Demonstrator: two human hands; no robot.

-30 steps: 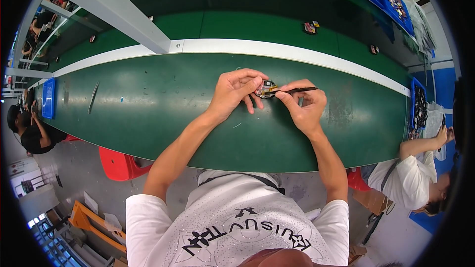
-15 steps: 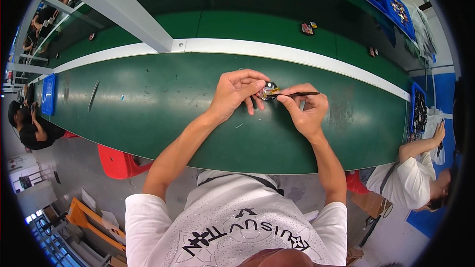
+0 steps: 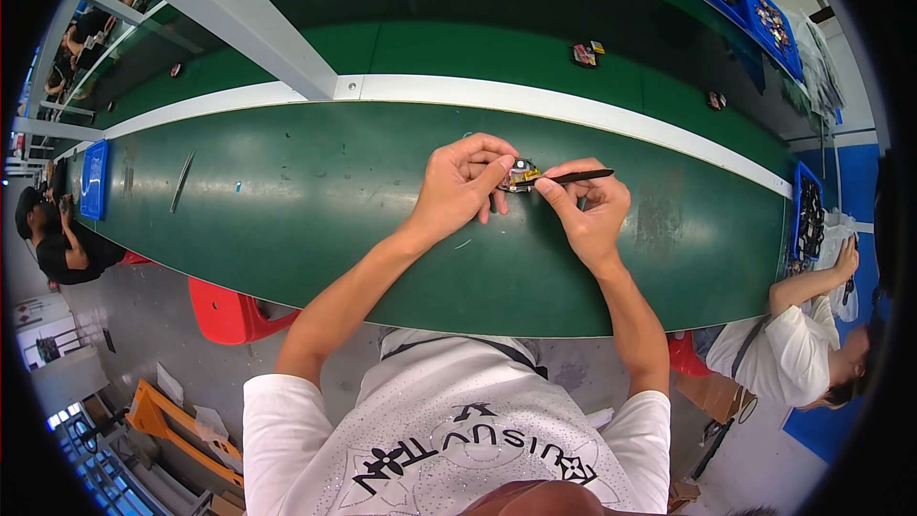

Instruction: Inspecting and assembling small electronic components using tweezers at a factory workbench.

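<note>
Above the green bench, my left hand (image 3: 465, 182) pinches a small electronic device (image 3: 521, 175) between thumb and fingers. Its dark rounded shell shows exposed inner parts, with a yellow patch and silver bits. My right hand (image 3: 587, 210) is closed on slim black tweezers (image 3: 583, 176), held nearly level, with the back end pointing right. The tweezers' tip is at the device's right side; whether it touches a part is too small to tell.
Beyond a white rail (image 3: 458, 88), a green belt carries small electronic pieces (image 3: 585, 54). Blue trays stand at the left (image 3: 93, 182) and right (image 3: 808, 208) bench ends. A grey post (image 3: 239, 19) rises at left. Co-workers sit at far left (image 3: 67, 239) and right (image 3: 778, 349).
The tweezers' back end has tilted up slightly, and the device is turned a little, its inner side showing more. Pieces on the far belt have shifted slightly left.
</note>
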